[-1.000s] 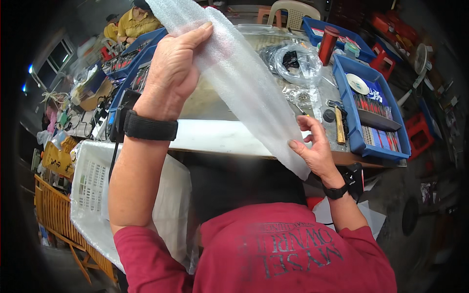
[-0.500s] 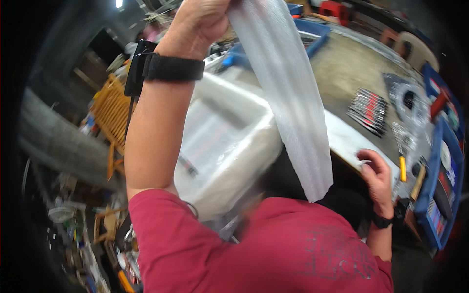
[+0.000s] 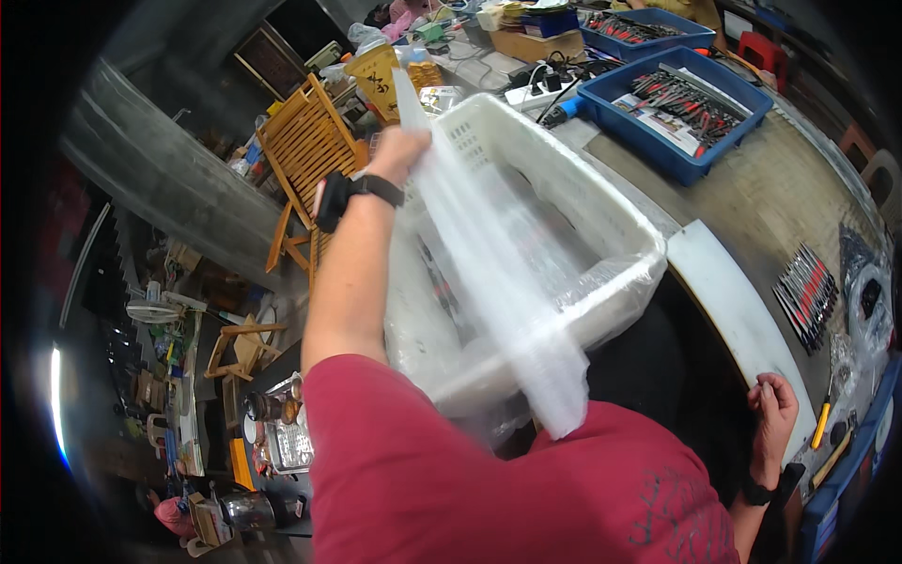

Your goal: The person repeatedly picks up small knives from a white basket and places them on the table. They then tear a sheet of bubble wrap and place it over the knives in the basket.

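Note:
My left hand is closed on the upper part of a long strip of white foam sheet. The strip hangs slantwise across a white plastic basket lined with clear film, its lower end close to my shirt. Inside the basket, under the film, a few dark and red items show only in part. My right hand hangs at the right beside a curved white board, fingers loosely bent and holding nothing that I can see.
A blue tray of red and dark slim tools stands on the table, with another blue tray behind. More such tools lie at the right, near a yellow-handled tool. A folding wooden chair stands left of the basket.
My left hand has come down and away from me, bringing the foam strip over the basket. The view has shifted, showing more of the table. My right hand's fingers have drawn in slightly.

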`<state>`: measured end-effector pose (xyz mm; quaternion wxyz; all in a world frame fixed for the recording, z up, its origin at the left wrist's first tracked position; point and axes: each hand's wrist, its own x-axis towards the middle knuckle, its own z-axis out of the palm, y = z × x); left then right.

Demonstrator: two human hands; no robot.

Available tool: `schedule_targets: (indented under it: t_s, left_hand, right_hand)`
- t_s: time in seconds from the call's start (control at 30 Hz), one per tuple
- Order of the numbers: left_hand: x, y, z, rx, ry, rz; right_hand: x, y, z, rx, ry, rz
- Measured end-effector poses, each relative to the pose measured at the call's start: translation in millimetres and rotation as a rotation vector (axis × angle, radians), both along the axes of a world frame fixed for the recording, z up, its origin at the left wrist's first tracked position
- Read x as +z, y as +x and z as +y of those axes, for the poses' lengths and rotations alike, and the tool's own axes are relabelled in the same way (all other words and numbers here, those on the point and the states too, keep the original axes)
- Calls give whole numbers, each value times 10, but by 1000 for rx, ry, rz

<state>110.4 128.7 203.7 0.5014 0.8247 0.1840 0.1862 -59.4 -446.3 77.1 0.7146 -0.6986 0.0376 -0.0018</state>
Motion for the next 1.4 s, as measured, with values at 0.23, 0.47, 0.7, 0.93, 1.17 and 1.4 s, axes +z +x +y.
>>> schedule_targets:
  t_s: [0.23,0.47,0.7,0.93,1.17,1.4]
  left_hand:
    - [-1151,-145,571,65,267,471]
    - [-1903,-224,991,261,402,672]
    - [-1872,-321,822,446,782,687]
    - [-1835,-329,489,237,916,720]
    - [-1850,-410,73,160,940,756]
    - [-1983,-465,153,204,670,799]
  right_hand:
    - [19,56,1,-32,-82,111]
    - [10,78,29,-56,-146,152]
    - [-43,171,-29,-60,-137,257]
    - [-131,181,-149,-40,-154,250]
    - [-159,179,-185,-38,-114,266]
    - [-134,163,-151,-51,-94,253]
